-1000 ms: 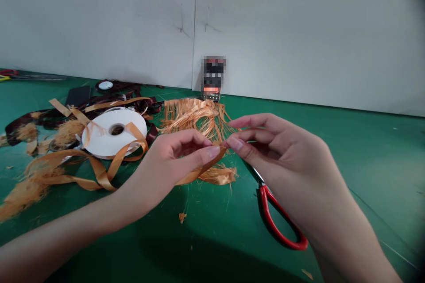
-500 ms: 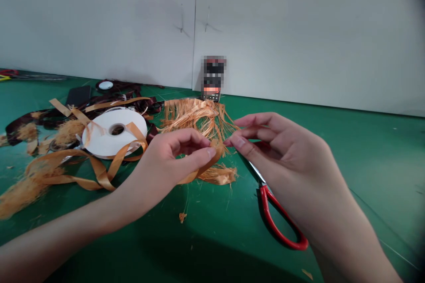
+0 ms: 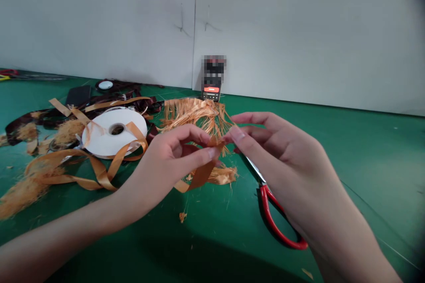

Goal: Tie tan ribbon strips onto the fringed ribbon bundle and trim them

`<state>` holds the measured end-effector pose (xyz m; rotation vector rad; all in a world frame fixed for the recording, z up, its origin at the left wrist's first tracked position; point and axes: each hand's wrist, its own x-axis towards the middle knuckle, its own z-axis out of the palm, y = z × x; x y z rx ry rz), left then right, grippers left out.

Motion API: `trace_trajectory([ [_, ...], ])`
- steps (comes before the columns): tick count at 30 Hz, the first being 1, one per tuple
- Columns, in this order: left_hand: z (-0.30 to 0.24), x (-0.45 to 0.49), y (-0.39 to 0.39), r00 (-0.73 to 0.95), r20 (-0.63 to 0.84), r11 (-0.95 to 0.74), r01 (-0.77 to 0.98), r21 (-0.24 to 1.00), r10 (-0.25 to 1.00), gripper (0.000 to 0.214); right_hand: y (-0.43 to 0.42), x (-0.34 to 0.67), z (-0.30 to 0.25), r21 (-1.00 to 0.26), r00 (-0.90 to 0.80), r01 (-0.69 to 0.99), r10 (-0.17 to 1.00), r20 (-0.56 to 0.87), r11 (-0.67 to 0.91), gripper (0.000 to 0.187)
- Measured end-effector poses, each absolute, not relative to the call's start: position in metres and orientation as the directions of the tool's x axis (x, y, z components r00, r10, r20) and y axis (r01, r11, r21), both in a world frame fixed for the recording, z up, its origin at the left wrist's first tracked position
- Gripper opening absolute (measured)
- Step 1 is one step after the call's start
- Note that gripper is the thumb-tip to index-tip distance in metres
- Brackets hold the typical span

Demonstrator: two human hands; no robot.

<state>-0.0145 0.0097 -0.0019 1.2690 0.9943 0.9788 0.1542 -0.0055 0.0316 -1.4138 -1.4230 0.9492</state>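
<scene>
Raised slightly since before, right hand pinching ribbon strip at its upper end, left hand grip closed on it just beside, long axis slanting down-left.

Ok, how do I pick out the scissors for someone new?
On the green mat, look under the right hand. The scissors lie there, partly hidden by it, blades pointing toward the frayed ribbon heap. Steel blades and a red loop handle set them apart from that soft orange heap.
</scene>
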Motion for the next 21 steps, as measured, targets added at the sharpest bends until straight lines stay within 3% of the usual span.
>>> trace_trajectory([
  [4, -0.0018, -0.0144, 0.0109, 0.273, 0.008, -0.009, 0.005, 1.0, 0.962, 0.009, -0.0054, 0.1538, 0.0315, -0.963, 0.026, 0.27, 0.999, 0.022, 0.014, 0.038],
  [8, 0.0009, -0.0133, 0.0113, 0.271, 0.02, -0.023, 0.01, 1.0, 0.963, 0.008, -0.0032, 0.1542, 0.0301, -0.949, 0.029, 0.314, 0.999, 0.038, 0.027, 0.026],
  [14, 0.0012, -0.0136, 0.0092, 0.26, 0.026, -0.029, 0.01, 1.0, 0.965, 0.011, -0.0034, 0.1523, 0.0332, -0.963, 0.025, 0.268, 1.0, 0.009, 0.002, 0.026],
  [21, -0.0015, -0.0161, 0.0079, 0.27, -0.06, 0.114, -0.187, 0.976, 0.961, 0.016, -0.0058, 0.1518, 0.0322, -0.961, -0.006, 0.259, 0.995, 0.104, 0.102, 0.02],
])
